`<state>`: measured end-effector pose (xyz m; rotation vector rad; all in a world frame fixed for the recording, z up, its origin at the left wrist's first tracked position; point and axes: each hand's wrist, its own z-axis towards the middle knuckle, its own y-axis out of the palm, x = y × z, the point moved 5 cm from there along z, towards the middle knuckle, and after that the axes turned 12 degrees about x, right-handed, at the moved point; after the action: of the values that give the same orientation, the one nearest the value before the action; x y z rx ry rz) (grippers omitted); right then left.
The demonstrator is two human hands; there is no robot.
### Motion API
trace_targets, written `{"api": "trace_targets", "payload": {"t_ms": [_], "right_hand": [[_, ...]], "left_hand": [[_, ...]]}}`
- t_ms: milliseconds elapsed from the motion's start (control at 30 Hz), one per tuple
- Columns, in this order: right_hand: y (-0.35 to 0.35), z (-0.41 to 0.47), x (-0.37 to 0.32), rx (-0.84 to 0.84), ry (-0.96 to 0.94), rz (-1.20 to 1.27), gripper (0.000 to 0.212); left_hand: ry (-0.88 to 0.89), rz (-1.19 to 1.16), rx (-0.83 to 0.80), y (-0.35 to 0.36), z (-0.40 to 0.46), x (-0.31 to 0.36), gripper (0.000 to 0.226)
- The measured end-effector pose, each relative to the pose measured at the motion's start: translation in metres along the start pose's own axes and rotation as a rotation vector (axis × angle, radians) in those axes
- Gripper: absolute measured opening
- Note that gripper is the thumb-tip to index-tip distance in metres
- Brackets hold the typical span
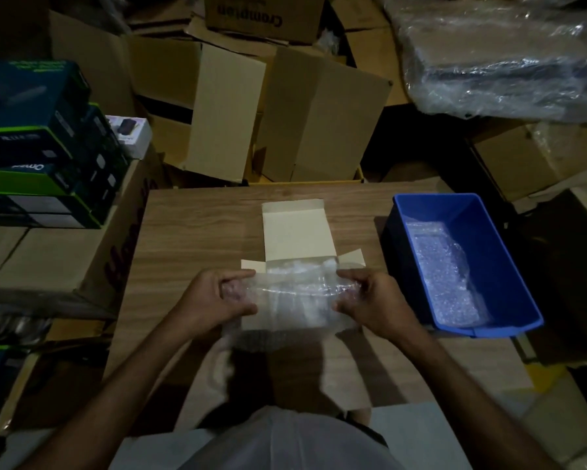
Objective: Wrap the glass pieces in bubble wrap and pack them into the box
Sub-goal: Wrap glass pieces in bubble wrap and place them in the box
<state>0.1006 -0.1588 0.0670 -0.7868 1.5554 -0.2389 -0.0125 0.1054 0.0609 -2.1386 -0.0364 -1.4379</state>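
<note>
While you hold one bubble-wrapped bundle (297, 293) between your two hands, your left hand (217, 296) grips its left end and your right hand (373, 300) grips its right end; the fingers (237, 276) of each hand are curled round the wrap with the thumbs closing on it from the near side, so both are clamped on the bundle. What lies inside the wrap is too blurred to count. A loose tail of wrap hangs down below your left fingers toward your body.

Just under and beyond your fingers sits one small cream box (297, 232) on the wooden tabletop (197, 225), its lid flap laid open away from you and its two side flaps spread out to either side of your knuckles. The bundle hovers right over its mouth.

To the right of your right fingers stands one blue plastic bin (509, 252), holding more bubble wrap (444, 273).

Left of your left fingers, dark green-edged retail boxes (37, 147) are stacked on brown cartons; their print is too dim to read. Farther off, past the tabletop, lie many plain cartons, one (261, 18) printed "Crompton", seen upside down.
</note>
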Motion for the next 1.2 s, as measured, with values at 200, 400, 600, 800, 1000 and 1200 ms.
{"api": "trace_targets", "payload": {"t_ms": [200,400,600,800,1000,1200], "right_hand": [[-0.029,0.014,-0.003,-0.146,-0.145,-0.063,0.016],[-0.032,0.015,0.000,-0.261,0.139,0.581,0.038],[-0.005,0.012,-0.004,-0.374,0.398,0.830,0.040],[0.025,-0.006,-0.006,-0.570,0.551,1.512,0.100],[0.060,-0.026,0.020,-0.426,0.555,1.071,0.072],[0.046,-0.003,0.032,0.015,0.413,0.881,0.069]], "left_hand": [[0.291,0.303,0.080,-0.017,0.004,0.014,0.012],[0.045,-0.226,-0.233,-0.008,-0.006,0.009,0.034],[0.009,-0.032,-0.660,0.010,-0.021,0.017,0.058],[0.080,-0.206,-0.397,0.052,-0.006,0.047,0.032],[0.004,-0.350,-0.144,0.059,-0.009,0.012,0.041],[0.031,-0.407,0.060,0.055,-0.012,-0.004,0.076]]}}
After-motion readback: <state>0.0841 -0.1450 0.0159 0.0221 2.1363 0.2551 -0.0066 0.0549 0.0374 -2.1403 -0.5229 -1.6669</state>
